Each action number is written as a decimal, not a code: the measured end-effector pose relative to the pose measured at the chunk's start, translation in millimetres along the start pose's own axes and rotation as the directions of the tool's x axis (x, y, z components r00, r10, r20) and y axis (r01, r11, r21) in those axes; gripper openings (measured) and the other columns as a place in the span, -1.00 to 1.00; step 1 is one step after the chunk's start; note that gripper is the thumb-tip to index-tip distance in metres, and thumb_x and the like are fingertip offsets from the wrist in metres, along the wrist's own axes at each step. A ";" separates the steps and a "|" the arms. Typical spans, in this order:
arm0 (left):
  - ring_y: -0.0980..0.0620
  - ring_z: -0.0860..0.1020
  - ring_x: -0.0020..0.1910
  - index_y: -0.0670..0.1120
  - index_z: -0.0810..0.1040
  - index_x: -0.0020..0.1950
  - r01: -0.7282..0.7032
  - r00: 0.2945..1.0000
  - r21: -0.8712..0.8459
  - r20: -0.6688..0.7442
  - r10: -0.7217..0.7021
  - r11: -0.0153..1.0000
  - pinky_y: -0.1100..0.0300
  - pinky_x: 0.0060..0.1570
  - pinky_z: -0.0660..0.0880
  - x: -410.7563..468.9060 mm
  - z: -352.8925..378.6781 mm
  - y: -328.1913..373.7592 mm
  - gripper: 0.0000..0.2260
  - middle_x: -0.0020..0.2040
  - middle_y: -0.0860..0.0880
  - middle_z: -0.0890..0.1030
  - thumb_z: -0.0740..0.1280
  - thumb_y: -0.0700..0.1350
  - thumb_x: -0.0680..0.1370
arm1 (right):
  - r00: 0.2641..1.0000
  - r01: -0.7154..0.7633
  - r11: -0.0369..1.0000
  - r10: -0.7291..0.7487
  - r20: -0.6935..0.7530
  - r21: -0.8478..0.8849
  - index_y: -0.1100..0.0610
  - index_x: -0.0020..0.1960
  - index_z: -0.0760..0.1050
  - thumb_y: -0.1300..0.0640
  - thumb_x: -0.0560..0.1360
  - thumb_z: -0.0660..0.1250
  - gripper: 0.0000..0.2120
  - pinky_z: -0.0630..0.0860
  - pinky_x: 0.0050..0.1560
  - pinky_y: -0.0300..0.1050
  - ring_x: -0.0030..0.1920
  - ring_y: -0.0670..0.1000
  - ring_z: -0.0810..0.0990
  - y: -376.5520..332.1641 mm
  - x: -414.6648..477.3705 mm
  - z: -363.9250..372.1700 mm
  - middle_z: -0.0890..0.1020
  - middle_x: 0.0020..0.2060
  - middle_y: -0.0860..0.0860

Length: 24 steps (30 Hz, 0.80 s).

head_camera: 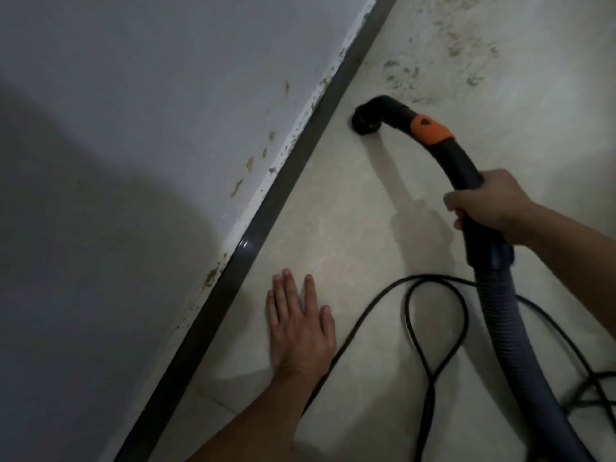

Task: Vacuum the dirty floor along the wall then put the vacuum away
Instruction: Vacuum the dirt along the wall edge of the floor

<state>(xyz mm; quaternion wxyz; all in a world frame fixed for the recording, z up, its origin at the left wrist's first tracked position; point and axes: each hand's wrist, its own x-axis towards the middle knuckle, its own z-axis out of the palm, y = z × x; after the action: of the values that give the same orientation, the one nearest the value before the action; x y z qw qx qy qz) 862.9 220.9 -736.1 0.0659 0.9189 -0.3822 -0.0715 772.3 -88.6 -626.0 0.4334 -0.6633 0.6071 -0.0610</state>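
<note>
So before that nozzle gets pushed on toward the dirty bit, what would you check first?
1. Grip: the right hand is wrapped round the vacuum handle. Ok.
2. Nozzle down on the floor, close to the baseboard. Ok.
3. Dirt patch beyond the nozzle, not yet vacuumed. Not ok.
4. Left hand flat on the floor, well back from the nozzle. Ok.
5. Power cord out of the nozzle's path: it loops behind, beside the left hand. Ok.
6. Suction running. Cannot tell.
</note>
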 end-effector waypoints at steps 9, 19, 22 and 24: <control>-0.24 0.12 0.52 -0.13 0.29 0.51 0.009 1.000 -0.012 0.018 -0.008 1.000 -0.13 0.48 0.09 0.2 -2.8 0.6 -0.43 0.53 -0.28 0.17 0.00 0.10 0.56 | 0.998 0.069 0.990 -0.068 0.015 -0.123 0.18 -0.21 0.51 0.25 0.33 0.45 -0.88 0.57 -0.45 -0.09 -0.50 0.09 0.64 50.8 -83.0 -15.1 0.63 -0.46 0.13; -0.23 0.04 0.54 -0.13 0.21 0.54 -0.006 1.000 -0.034 0.012 0.007 0.999 -0.10 0.51 -0.02 -3.7 -0.7 -0.9 -0.43 0.54 -0.29 0.11 0.00 0.10 0.57 | 0.967 -0.154 0.980 0.124 -0.222 -0.126 0.18 -0.24 0.50 0.26 0.37 0.48 -0.85 0.39 -0.61 -0.25 -0.66 -0.09 0.51 164.4 -164.6 -89.6 0.57 -0.63 -0.01; -0.23 0.05 0.54 -0.14 0.23 0.53 -0.010 1.000 -0.038 -0.002 0.010 0.999 -0.10 0.51 -0.03 -4.5 0.9 -1.7 -0.42 0.54 -0.29 0.12 -0.01 0.10 0.57 | 0.960 -0.172 0.975 0.134 -0.247 -0.141 0.17 -0.29 0.52 0.22 0.35 0.49 -0.85 0.40 -0.52 -0.24 -0.65 -0.10 0.53 178.2 -193.0 -86.3 0.57 -0.62 -0.04; -0.24 0.07 0.53 -0.15 0.25 0.52 -0.021 1.000 -0.055 -0.022 0.020 0.998 -0.10 0.50 -0.03 -4.9 2.9 -2.5 -0.43 0.53 -0.31 0.15 0.00 0.09 0.57 | 0.985 -0.121 0.983 0.103 -0.137 -0.134 0.19 -0.28 0.52 0.24 0.34 0.48 -0.87 0.42 -0.54 -0.21 -0.61 -0.04 0.57 186.8 -218.7 -75.4 0.60 -0.59 0.01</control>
<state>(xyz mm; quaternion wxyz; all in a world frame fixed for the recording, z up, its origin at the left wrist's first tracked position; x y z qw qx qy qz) 860.6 226.0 -738.9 0.0958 0.9135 -0.3889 -0.0716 530.1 82.3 -603.4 0.3476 -0.6519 0.6730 -0.0358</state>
